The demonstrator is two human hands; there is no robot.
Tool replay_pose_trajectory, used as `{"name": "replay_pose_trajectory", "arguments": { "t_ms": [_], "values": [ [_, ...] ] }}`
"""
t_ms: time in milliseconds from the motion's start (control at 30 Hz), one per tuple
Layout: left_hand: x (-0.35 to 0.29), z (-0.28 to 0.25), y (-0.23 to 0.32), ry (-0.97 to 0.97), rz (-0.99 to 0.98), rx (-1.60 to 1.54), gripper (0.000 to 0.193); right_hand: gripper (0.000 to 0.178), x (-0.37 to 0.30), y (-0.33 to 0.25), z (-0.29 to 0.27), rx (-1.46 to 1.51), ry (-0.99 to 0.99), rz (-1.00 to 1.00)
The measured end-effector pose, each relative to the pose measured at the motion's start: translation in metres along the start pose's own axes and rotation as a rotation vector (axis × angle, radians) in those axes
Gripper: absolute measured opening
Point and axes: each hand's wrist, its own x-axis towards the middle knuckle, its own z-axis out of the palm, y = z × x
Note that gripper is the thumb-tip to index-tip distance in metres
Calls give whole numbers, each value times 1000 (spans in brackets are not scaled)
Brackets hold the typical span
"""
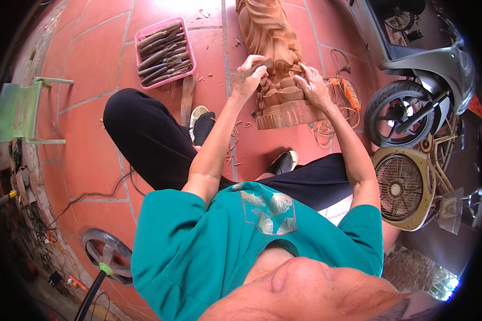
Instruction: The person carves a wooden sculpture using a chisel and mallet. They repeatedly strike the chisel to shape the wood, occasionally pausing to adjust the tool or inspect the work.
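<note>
Statue [276,45] between fingers: left hand [246,77] pinching brown piece [265,63], right hand [313,91] on statue, fingers apart; pink basket [193,61] left of fingers.

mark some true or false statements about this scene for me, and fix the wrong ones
1. The right hand touches the carved wooden figure. True.
2. The pink basket is to the right of the carved wooden figure. False: it is to the left.
3. A green chair is at the left side of the picture. True.
4. The fan is next to the green chair. False: it is on the opposite side, near the scooter's front wheel.
5. The person's shirt is red. False: it is green.
6. Wood shavings lie on the tiled floor. True.
</note>
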Motion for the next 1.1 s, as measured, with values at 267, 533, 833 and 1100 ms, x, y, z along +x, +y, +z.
{"name": "replay_pose_trajectory", "arguments": {
  "t_ms": [267, 533, 833, 1100],
  "values": [
    [4, 29, -7, 257, 200, 149, 18, 66, -2, -9, 0, -7, 10, -9],
    [-23, 23, -9, 193, 324, 348, 12, 68, -3, -5, 1, -13, -6, 19],
    [-2, 36, -12, 294, 245, 172, 18, 66, 1, -5, 0, -9, 18, -10],
    [-16, 12, -21, 122, 509, 604, 16, 67, -2, -8, -3, -27, 3, 14]
  ]
}}
